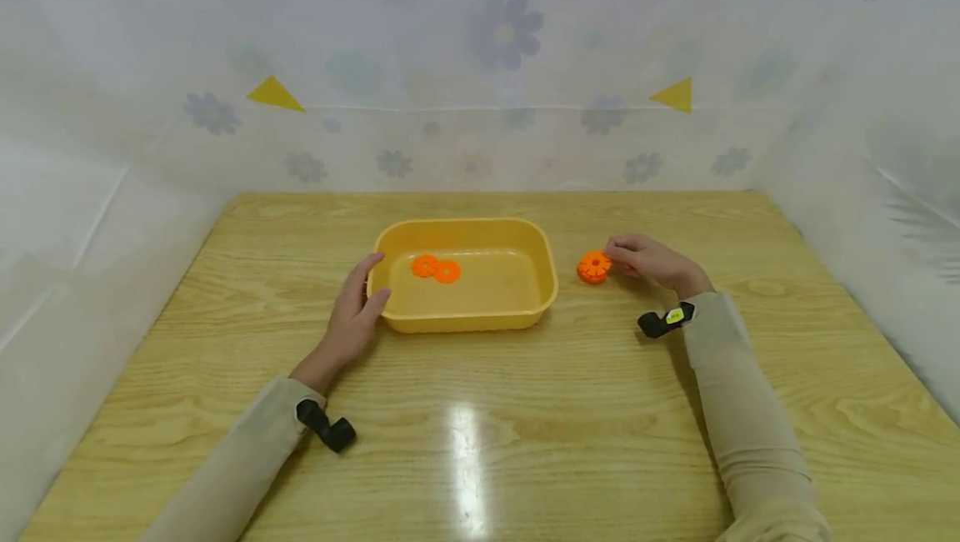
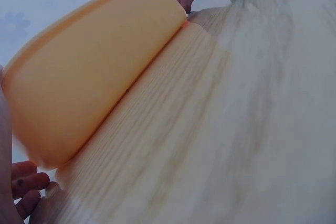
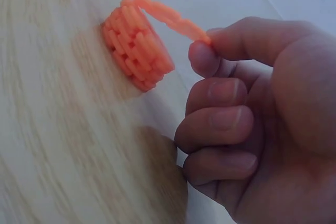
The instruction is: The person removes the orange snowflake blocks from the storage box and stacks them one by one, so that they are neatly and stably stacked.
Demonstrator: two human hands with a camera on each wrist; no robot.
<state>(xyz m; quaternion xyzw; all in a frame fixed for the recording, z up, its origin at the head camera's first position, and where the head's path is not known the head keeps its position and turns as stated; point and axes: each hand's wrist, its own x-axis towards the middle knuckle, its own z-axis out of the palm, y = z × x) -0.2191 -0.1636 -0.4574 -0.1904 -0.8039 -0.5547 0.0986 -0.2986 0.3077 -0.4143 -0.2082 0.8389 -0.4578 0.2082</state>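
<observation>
A yellow plastic tray (image 1: 465,323) stands on the table, with two orange notched discs (image 1: 447,272) lying inside, one overlapping the other. My left hand (image 1: 354,308) holds the tray's left end, thumb and forefinger at the rim; in the left wrist view, other fingers (image 2: 29,182) curl by its outer wall. Right of the tray is a short stack of orange notched discs (image 3: 134,45). My right hand (image 3: 262,93) pinches the edge of one orange disc (image 3: 176,19) between thumb and forefinger. That disc is tilted, its far edge at the top of the stack.
The wood-grain table (image 1: 525,425) reaches back to a flower-patterned curtain (image 1: 450,142), with more pale sheeting on both sides. Two yellow triangles (image 1: 276,95) show on the back sheet. Black wrist cameras (image 1: 326,425) stick out from both sleeves.
</observation>
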